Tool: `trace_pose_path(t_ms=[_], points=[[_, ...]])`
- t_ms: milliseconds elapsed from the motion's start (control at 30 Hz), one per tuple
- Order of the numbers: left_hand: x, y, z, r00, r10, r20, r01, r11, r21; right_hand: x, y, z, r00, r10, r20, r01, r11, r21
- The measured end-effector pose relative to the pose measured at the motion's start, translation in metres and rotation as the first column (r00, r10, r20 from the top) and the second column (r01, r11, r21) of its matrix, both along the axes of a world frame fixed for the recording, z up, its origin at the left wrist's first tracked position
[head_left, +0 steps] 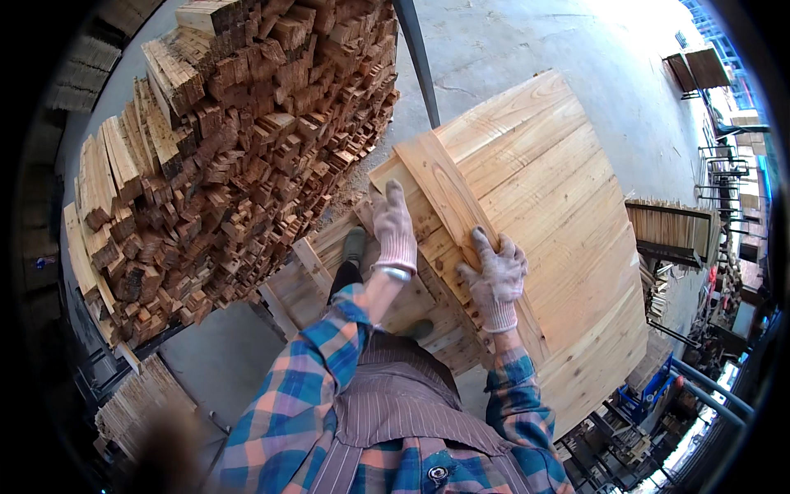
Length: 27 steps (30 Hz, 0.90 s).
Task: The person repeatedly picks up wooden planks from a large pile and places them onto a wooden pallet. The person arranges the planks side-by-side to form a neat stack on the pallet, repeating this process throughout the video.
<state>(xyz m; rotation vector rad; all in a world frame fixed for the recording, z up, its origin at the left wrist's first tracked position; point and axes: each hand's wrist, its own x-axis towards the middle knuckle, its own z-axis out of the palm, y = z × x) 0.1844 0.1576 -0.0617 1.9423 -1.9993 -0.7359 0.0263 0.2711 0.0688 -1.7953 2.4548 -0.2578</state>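
Observation:
Both my hands wear pale, dusty knit gloves. My left hand (390, 222) lies with fingers stretched out at the left end of the wooden boards, touching the edge there; its palm side is hidden. My right hand (497, 276) rests on a narrow wooden plank (447, 188), its fingers apart. The plank lies slantwise across the stack, along the left side of a wide pale panel (559, 222) made of joined boards. Under the plank's left side, more knotty boards (440, 259) show, partly covered by my hands.
A tall pile of stacked wood strips (247, 165) stands at the left, close to the boards. A dark metal post (418, 62) rises behind the panel. Farther right are a rack of thin slats (671, 230) and blue metal tubing (712, 387). My shoe (354, 245) is near a low wooden pallet (288, 288).

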Motion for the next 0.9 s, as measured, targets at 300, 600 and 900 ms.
trace_pose_path(t_ms=[300, 600, 900], points=[[0.029, 0.084, 0.076, 0.996, 0.082, -0.041, -0.082, 0.997, 0.005, 0.004, 0.033, 0.064, 0.682, -0.184, 0.708, -0.013, 0.965, 0.263], [0.02, 0.1, 0.099, 0.054, 0.75, -0.66, -0.139, 0.66, 0.738, 0.034, 0.083, 0.051, 0.916, 0.13, 0.378, -0.13, 0.991, -0.026], [-0.042, 0.063, 0.084, 0.1, 0.574, -0.813, -0.127, 0.818, 0.562, -0.077, 0.184, -0.009, 0.953, -0.283, 0.106, 0.277, 0.959, 0.064]])
